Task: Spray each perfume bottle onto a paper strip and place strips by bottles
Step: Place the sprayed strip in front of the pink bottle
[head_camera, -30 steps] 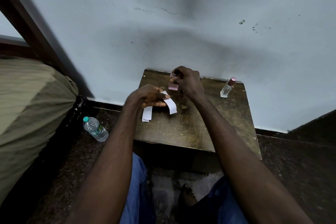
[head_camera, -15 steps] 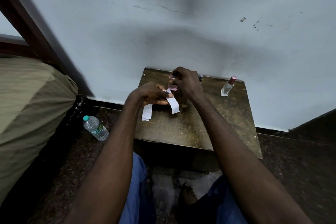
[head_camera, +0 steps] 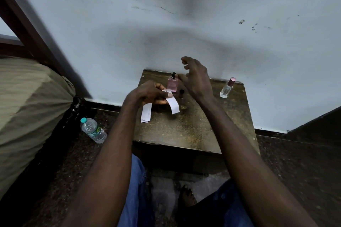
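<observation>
A pink perfume bottle (head_camera: 172, 84) with a black sprayer stands upright near the back of the small wooden table (head_camera: 193, 129). My right hand (head_camera: 196, 79) hovers just right of it, fingers apart, holding nothing. My left hand (head_camera: 153, 93) pinches a white paper strip (head_camera: 173, 105) that hangs down in front of the pink bottle. More white strips (head_camera: 146, 112) lie on the table under my left wrist. A small dark cap or bottle (head_camera: 181, 93) stands beside the pink bottle. A clear bottle with a pink cap (head_camera: 227, 88) stands at the back right.
The table sits against a pale wall. A plastic water bottle (head_camera: 93, 130) lies on the dark floor to the left, beside an olive-covered bed (head_camera: 27, 107). My knees in blue jeans and a bare foot are below the table's front edge.
My right hand has let go of the pink bottle, which now stands on the table, and has lifted up and to the right with fingers spread. My left hand still holds the strip.
</observation>
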